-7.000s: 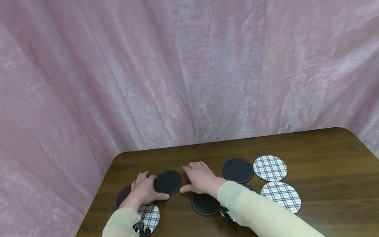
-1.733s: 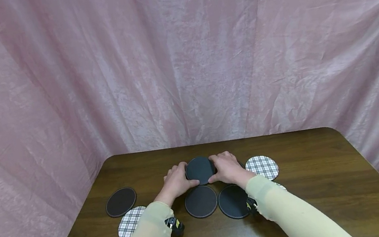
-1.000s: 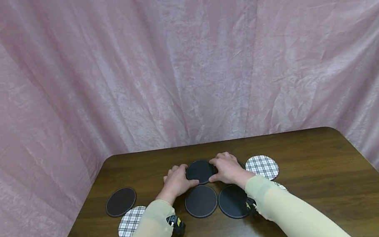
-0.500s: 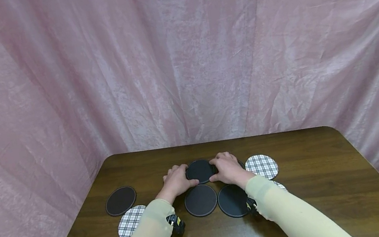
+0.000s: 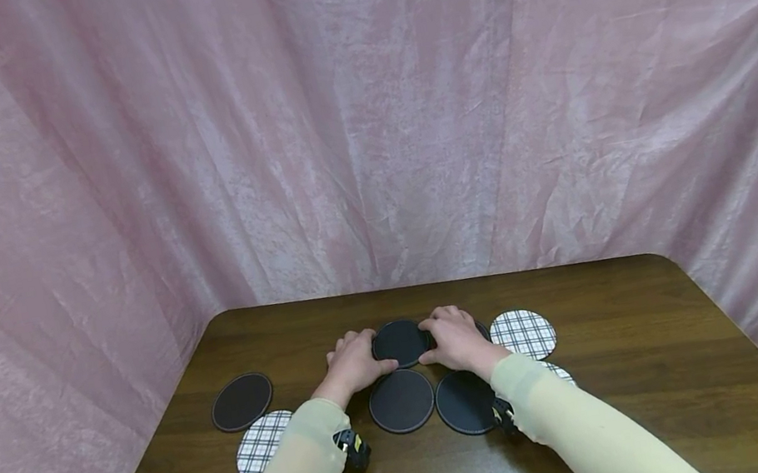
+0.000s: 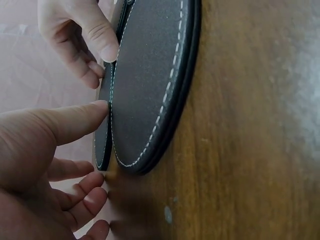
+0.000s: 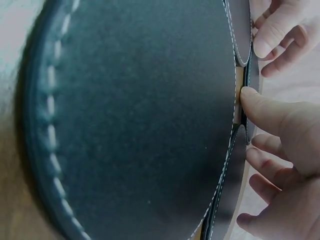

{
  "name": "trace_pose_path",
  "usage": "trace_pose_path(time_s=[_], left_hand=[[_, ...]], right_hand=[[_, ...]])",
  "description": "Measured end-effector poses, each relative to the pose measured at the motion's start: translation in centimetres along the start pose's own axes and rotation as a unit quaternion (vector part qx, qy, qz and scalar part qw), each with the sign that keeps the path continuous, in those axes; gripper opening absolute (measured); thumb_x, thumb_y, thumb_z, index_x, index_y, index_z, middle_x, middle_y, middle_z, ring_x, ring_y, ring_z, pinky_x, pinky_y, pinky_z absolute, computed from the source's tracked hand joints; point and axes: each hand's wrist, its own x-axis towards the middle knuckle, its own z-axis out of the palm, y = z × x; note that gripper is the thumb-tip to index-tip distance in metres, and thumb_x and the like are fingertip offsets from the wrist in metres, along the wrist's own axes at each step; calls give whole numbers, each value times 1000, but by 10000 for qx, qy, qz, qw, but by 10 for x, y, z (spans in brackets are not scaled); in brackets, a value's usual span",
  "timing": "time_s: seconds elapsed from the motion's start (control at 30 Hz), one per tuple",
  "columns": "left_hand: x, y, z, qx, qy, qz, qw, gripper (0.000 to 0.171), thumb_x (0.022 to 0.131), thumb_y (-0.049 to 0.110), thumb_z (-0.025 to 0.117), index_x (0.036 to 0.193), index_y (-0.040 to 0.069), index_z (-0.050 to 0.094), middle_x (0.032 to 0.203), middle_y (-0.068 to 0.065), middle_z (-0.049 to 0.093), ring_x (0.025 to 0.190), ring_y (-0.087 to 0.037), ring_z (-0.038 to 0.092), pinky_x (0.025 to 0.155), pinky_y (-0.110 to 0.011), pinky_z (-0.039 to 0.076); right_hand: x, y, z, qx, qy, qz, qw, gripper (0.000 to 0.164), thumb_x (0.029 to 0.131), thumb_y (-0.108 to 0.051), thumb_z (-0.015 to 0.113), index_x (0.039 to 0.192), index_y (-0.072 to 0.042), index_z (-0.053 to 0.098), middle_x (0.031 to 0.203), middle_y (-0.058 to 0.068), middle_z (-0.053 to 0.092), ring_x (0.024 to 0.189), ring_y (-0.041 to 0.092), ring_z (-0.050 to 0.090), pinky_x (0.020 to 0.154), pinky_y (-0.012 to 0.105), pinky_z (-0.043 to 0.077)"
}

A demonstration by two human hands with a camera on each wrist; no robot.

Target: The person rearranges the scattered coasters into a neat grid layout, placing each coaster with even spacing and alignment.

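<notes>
A black round coaster (image 5: 401,342) lies on the table between my two hands. My left hand (image 5: 353,359) holds its left edge, and my right hand (image 5: 452,338) its right edge. Each thumb is at the near side of the rim; the fingers reach to the far side. Just in front lies another black coaster (image 5: 402,401), whose white-stitched edge fills much of the left wrist view. To its right, a third black coaster (image 5: 465,402) sits partly under my right wrist and looms large in the right wrist view. The right hand mostly hides one more dark coaster (image 5: 482,328).
At the left lie a black coaster (image 5: 242,402) and a plaid coaster (image 5: 262,445), the latter partly behind my left sleeve. A plaid coaster (image 5: 522,335) and a second one (image 5: 559,372), mostly covered by the right sleeve, are at the right. A pink curtain (image 5: 359,122) hangs behind the wooden table (image 5: 656,340).
Since the oldest frame, both hands have shifted right, bringing the black coaster to the middle. Tilted up 1.7 s ago, that coaster now lies flat. Over the last second hardly anything has moved.
</notes>
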Motion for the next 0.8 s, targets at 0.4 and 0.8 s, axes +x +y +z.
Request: trace_pose_path(time_s=[0.4, 0.8], left_hand=[[-24, 5, -18, -67, 201, 223, 9995, 72, 98, 38, 86, 153, 0, 60, 147, -26, 58, 133, -44, 55, 103, -65, 43], [-46, -9, -33, -22, 403, 371, 9985, 78, 100, 38, 84, 160, 0, 53, 158, -27, 53, 145, -50, 50, 112, -72, 39]], right_hand=[[-4, -11, -1, 147, 251, -300, 9991, 68, 97, -35, 89, 151, -2, 64, 151, 19, 59, 148, 42, 47, 124, 65, 32], [-9, -36, -1, 316, 387, -658, 9966, 74, 99, -37, 87, 157, -1, 58, 160, 19, 55, 159, 42, 37, 128, 65, 26]])
